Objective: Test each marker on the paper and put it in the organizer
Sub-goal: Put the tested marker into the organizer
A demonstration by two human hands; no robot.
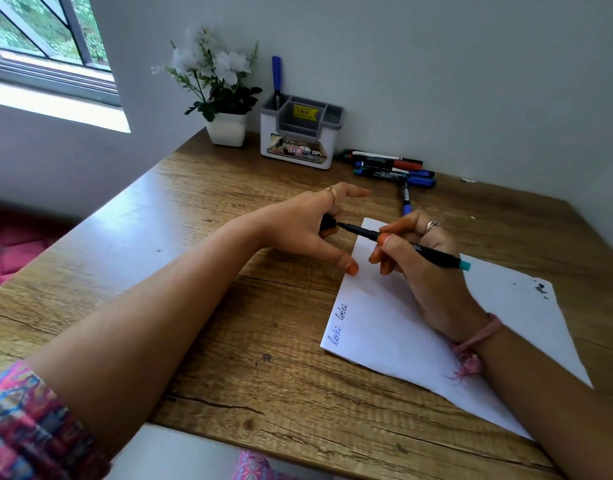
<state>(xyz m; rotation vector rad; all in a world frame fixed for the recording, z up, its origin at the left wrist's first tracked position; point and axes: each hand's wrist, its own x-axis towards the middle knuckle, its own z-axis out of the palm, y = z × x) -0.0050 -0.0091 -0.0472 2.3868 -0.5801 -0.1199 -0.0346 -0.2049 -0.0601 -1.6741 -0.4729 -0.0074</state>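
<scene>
Wooden desk [229,323] against grey wall [436,64], window [45,36] at left

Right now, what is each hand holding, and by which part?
The right hand pinches the black marker around its barrel's middle; the left hand holds its black cap between curled fingers.

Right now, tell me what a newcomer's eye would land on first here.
The two hands at the middle of the wooden desk: the right hand grips a black pen over the white paper, and the left hand holds its cap at the tip. Next, the white organizer against the wall, with loose markers lying right of it.
</scene>
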